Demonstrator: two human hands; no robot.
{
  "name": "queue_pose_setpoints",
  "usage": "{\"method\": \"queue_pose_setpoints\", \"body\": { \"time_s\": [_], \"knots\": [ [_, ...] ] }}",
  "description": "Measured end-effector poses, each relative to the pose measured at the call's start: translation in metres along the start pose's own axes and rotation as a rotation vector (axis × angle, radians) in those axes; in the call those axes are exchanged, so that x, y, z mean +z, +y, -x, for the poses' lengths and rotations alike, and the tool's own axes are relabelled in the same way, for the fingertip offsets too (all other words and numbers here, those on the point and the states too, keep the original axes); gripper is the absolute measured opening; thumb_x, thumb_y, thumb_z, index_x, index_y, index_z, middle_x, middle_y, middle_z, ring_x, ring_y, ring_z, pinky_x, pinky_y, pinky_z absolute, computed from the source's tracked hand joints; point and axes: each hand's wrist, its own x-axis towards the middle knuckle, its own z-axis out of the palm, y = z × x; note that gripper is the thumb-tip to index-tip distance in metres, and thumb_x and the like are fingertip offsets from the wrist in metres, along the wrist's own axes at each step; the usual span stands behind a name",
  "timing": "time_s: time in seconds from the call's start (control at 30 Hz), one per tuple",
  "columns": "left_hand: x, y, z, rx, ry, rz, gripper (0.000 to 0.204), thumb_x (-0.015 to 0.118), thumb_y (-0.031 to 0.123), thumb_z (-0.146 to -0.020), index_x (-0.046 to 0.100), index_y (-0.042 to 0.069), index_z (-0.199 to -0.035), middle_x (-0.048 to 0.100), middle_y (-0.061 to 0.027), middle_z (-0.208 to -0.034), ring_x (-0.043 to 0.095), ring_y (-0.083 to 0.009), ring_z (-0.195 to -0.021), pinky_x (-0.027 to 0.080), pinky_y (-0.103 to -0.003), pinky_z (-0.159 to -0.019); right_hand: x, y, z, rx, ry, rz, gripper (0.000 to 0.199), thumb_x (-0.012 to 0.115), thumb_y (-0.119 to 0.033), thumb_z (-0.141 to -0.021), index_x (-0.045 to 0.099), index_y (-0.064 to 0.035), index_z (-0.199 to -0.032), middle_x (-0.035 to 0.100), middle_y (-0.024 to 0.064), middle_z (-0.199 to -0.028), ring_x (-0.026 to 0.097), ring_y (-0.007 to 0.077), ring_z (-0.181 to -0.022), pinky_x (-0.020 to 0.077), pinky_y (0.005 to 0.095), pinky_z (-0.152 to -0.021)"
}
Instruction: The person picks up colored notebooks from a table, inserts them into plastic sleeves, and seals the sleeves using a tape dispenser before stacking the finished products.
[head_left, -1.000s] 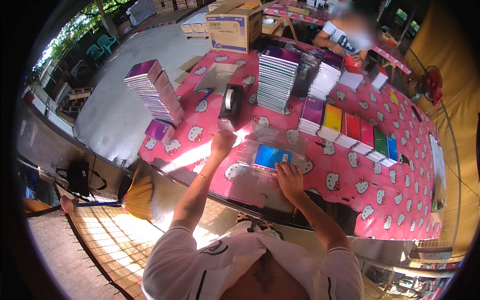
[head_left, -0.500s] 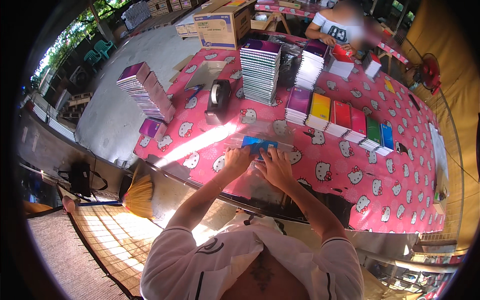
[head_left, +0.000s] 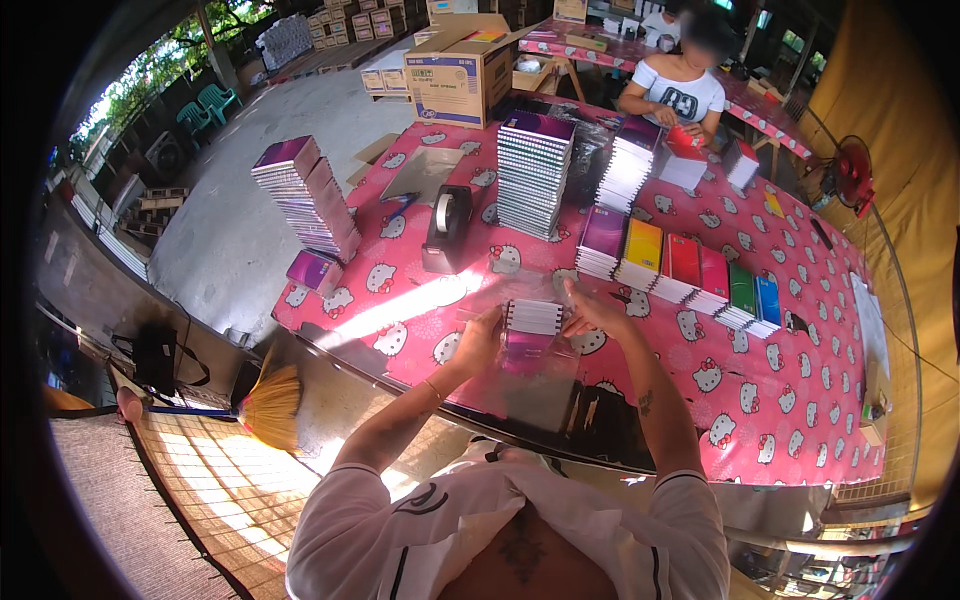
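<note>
A small bundle of spiral notebooks [head_left: 532,320], its spirals and white page edges turned up and a purple cover toward me, stands at the table's near edge. Clear plastic film [head_left: 545,385] lies around and below it. My left hand [head_left: 480,340] grips the bundle's left side with closed fingers. At its right side, the fingertips of my right hand [head_left: 595,312] press the bundle, the thumb raised higher. A black tape dispenser [head_left: 447,230] stands beyond my left hand. Purple, yellow, red, pink, green and blue notebooks [head_left: 683,258] form a row to the right.
Tall notebook stacks stand at the middle [head_left: 535,180] and left edge [head_left: 305,200]. A cardboard box [head_left: 447,85] sits at the far edge. Across the pink patterned table [head_left: 650,400], another person [head_left: 683,85] handles red notebooks. A broom [head_left: 272,405] is at lower left.
The bundle has turned from its blue cover up to its spirals up, with a purple cover toward me. My hands have moved from on top of it to its sides.
</note>
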Motion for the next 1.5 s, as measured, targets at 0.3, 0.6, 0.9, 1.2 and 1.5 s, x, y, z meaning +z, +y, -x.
{"method": "queue_pose_setpoints", "body": {
  "time_s": [0.3,0.6,0.9,1.2,1.5],
  "knots": [
    [-0.135,-0.131,-0.103,-0.548,0.305,0.029,0.033,0.073,0.021,-0.085,0.070,0.006,-0.115,0.068,-0.0140,-0.095,0.064,-0.0267,-0.088,0.050,-0.039,-0.084,0.055,-0.044,0.070,-0.933,0.554,0.646,0.022,0.075,-0.024,-0.083,0.071,-0.0104,-0.100,0.055,0.0081,-0.137,0.052,0.0294,-0.123,0.0349,0.0462,-0.107],
    [-0.098,-0.131,-0.091,-0.771,0.418,0.682,0.026,0.070,0.022,-0.087,0.071,0.003,-0.105,0.070,-0.0092,-0.098,0.063,-0.0178,-0.098,0.046,-0.033,-0.088,0.097,-0.046,0.051,-0.862,0.772,0.681,0.023,0.072,-0.026,-0.085,0.070,-0.0158,-0.106,0.063,0.0011,-0.118,0.060,0.0235,-0.104,0.0387,0.0441,-0.094],
    [-0.101,-0.147,-0.105,-0.351,0.346,0.452,0.022,0.073,0.016,-0.085,0.074,0.000,-0.099,0.073,-0.0098,-0.084,0.067,-0.0169,-0.084,0.051,-0.032,-0.075,0.112,-0.051,0.043,-0.775,0.803,0.671,0.024,0.073,-0.023,-0.085,0.070,-0.0141,-0.107,0.068,0.0032,-0.112,0.062,0.0237,-0.106,0.0387,0.0409,-0.093],
    [-0.135,-0.093,-0.087,-0.185,0.022,-0.606,0.017,0.069,0.019,-0.088,0.071,0.004,-0.095,0.073,-0.0129,-0.078,0.073,-0.0297,-0.076,0.057,-0.041,-0.068,0.122,-0.045,0.045,-0.656,0.861,0.835,0.038,0.075,-0.032,-0.081,0.070,-0.0132,-0.113,0.069,0.0036,-0.105,0.063,0.0233,-0.101,0.0379,0.0425,-0.091],
    [-0.084,0.018,-0.091,0.290,-0.555,0.230,0.033,0.075,0.006,-0.084,0.072,0.013,-0.116,0.062,-0.0047,-0.110,0.057,-0.0205,-0.099,0.044,-0.034,-0.090,0.121,-0.056,0.038,-0.696,0.799,0.888,0.037,0.074,-0.038,-0.080,0.073,-0.0162,-0.110,0.071,0.0010,-0.098,0.063,0.0220,-0.104,0.0385,0.0431,-0.094]
  ]
}}
